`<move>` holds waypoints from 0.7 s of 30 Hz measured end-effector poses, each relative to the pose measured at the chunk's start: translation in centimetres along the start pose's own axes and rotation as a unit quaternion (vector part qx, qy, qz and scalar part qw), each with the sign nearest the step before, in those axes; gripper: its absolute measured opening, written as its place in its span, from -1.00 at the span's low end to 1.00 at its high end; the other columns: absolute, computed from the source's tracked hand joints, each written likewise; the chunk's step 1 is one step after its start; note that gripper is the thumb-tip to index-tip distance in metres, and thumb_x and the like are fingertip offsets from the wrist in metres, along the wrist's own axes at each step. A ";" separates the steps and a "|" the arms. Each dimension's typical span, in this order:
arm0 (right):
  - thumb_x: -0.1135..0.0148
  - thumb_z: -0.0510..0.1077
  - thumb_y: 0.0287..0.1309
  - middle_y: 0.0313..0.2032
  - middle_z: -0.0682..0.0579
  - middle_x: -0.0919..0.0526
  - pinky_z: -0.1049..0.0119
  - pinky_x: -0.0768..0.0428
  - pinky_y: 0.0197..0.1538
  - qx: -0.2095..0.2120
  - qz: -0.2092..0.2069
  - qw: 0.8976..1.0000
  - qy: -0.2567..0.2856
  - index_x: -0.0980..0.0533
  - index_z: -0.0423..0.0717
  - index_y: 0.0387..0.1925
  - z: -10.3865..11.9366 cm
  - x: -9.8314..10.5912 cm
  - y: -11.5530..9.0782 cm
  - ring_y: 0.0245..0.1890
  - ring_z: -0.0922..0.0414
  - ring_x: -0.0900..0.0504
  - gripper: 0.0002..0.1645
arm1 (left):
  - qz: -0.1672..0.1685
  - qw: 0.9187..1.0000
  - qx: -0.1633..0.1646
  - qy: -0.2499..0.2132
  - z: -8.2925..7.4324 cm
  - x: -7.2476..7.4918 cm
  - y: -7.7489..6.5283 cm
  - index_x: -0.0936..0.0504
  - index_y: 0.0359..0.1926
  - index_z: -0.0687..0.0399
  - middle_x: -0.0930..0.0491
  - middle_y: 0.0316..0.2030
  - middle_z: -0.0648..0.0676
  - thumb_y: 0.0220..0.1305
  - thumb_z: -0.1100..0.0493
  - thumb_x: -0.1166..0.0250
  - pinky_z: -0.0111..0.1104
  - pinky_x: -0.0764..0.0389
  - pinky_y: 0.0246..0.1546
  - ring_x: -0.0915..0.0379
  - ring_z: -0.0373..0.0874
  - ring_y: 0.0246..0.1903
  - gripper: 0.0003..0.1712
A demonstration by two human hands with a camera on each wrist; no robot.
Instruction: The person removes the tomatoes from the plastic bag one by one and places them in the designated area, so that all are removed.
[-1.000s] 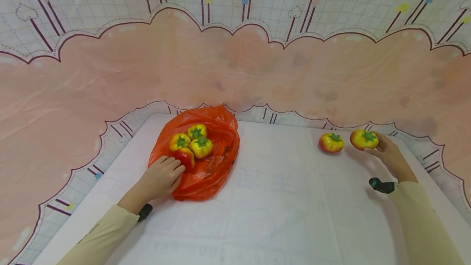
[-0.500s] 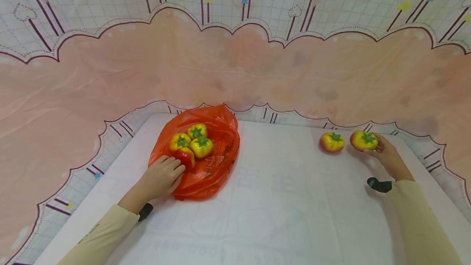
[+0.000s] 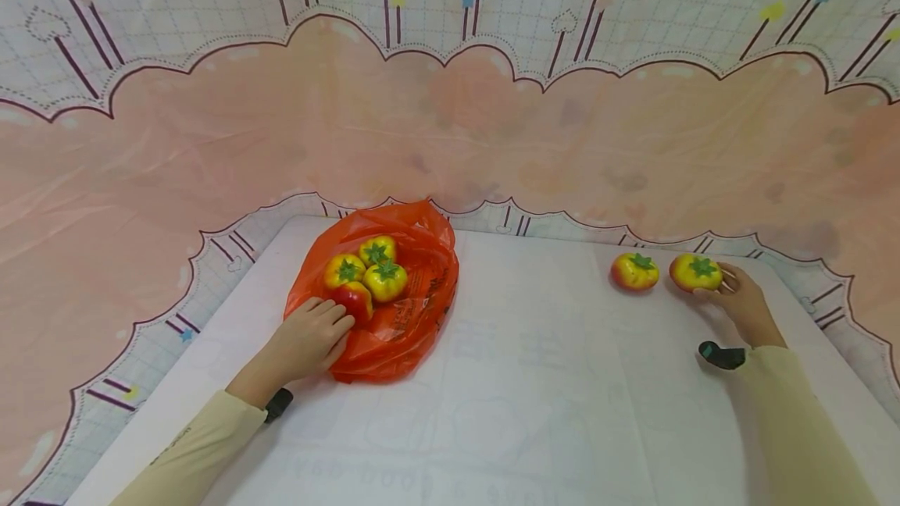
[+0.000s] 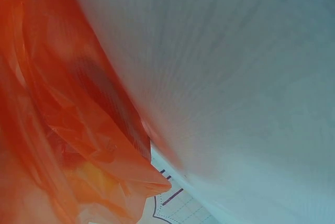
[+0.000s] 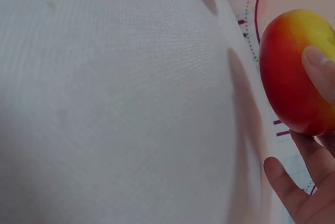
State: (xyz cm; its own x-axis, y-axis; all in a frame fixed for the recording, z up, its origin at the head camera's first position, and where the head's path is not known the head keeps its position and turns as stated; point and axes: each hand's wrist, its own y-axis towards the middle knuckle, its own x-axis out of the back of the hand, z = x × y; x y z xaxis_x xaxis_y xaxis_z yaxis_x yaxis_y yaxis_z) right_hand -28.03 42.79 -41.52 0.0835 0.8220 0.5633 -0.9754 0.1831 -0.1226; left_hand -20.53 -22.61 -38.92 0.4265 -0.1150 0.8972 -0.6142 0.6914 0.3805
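Holding a red-yellow fruit (image 3: 694, 272) at far right in the half-curled right hand (image 3: 744, 301), slightly lower than a second ago and beside a second fruit (image 3: 634, 272), so probably near set-down, while gripping the red bag (image 3: 401, 346), left of centre, around four bagged fruits (image 3: 385, 283) with curled left hand (image 3: 309, 338).

And the right hand (image 3: 741, 303) slips a little lower in the head view, taking the red-and-yellow fruit (image 3: 696, 272) down with it, just below where it sat a second ago! There goes its green leafy top (image 3: 701, 266), dropping and shading to the left as well. The pale sleeve (image 3: 787, 404) follows, sliding leftward, and the dark wrist device (image 3: 722, 355) travels the same way. Does the lowered fruit now meet the white tabletop (image 3: 534, 420)? From these views, I can't tell!
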 end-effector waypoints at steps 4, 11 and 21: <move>-0.18 0.08 0.19 0.43 -0.35 0.29 -0.20 -0.02 0.35 -0.023 -0.018 0.999 0.021 0.23 -0.28 0.43 -0.3 -0.1 0.1 0.40 -0.35 0.16 0.08 | -0.002 1.000 -0.001 0.000 0.0 -0.1 0.0 -0.62 -0.32 0.11 -0.66 -0.35 0.07 -0.05 0.10 -0.44 -0.18 -0.61 -0.17 -0.55 -0.05 -0.31 -0.73; -0.23 0.23 0.05 0.46 -0.25 0.23 -0.13 -0.01 0.40 -0.051 -0.039 0.996 0.061 0.16 -0.12 0.46 -0.6 -0.5 0.2 0.43 -0.27 0.14 0.16 | -0.004 1.000 -0.001 0.001 0.0 -0.2 -0.1 -0.62 -0.32 0.10 -0.66 -0.35 0.07 -0.05 0.10 -0.44 -0.19 -0.61 -0.17 -0.55 -0.05 -0.31 -0.73; -0.25 0.27 0.01 0.47 -0.18 0.18 -0.07 0.01 0.43 -0.078 -0.056 0.993 0.075 0.15 -0.02 0.47 -1.2 -0.8 1.0 0.46 -0.19 0.14 0.17 | 0.003 1.000 0.004 0.000 0.0 -0.1 -0.1 -0.63 -0.30 0.10 -0.67 -0.33 0.08 -0.04 0.09 -0.43 -0.18 -0.61 -0.16 -0.56 -0.04 -0.30 -0.72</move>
State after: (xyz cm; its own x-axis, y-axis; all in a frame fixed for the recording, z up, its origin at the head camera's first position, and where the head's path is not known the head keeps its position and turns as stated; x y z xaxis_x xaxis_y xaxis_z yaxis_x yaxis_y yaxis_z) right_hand -28.78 42.97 -43.10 0.2302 0.8609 0.4538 -0.9156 0.3495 -0.1987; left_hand -20.53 -22.65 -39.06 0.4226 -0.1103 0.8996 -0.6229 0.6857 0.3767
